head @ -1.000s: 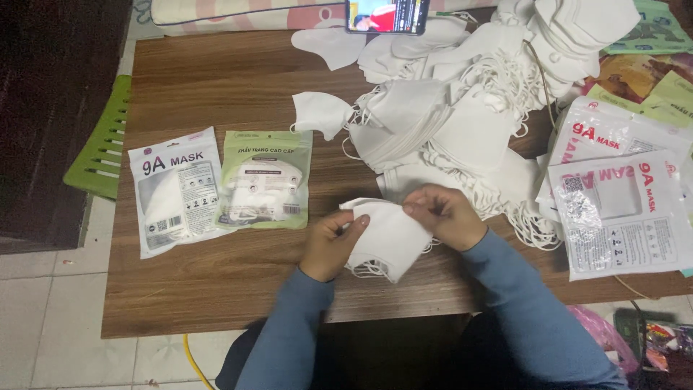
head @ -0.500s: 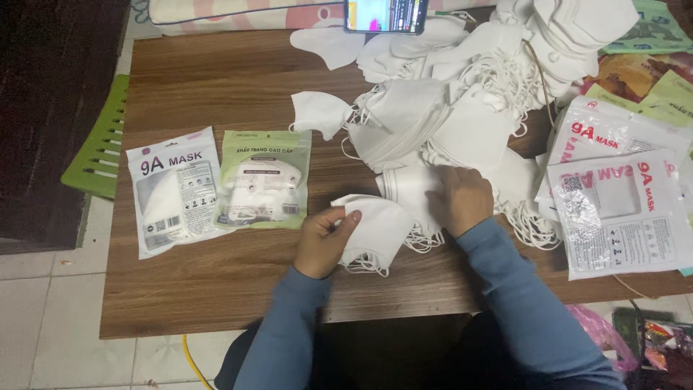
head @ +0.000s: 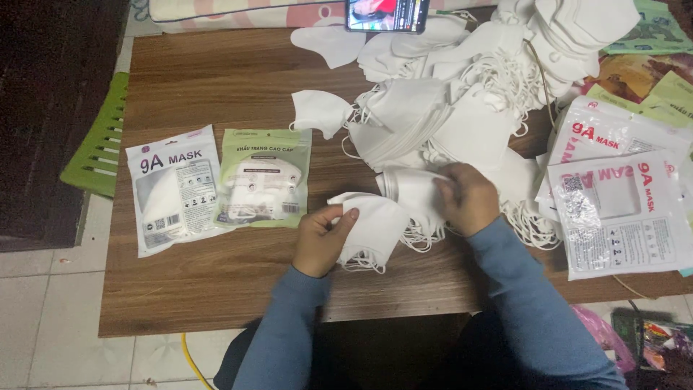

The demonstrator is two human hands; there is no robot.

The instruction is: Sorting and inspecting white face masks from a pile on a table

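Observation:
My left hand (head: 323, 237) holds a small stack of folded white face masks (head: 375, 224) against the wooden table (head: 216, 289), thumb on top. My right hand (head: 469, 196) is closed on another white mask (head: 415, 191) at the near edge of a big loose pile of white masks (head: 462, 101) with tangled ear loops. To the left of my left hand lie two filled mask packets: a white one (head: 173, 189) and a pale green one (head: 263, 177).
Empty white packets (head: 621, 209) are stacked at the right edge, with green ones (head: 650, 79) behind. A phone (head: 386, 14) with a lit screen lies at the table's far edge. A green plastic stool (head: 97, 141) stands left of the table, on a tiled floor.
My right hand left the mask stack that both hands held and reached right to the pile, taking hold of another mask. My left hand keeps the stack, now slightly lower left.

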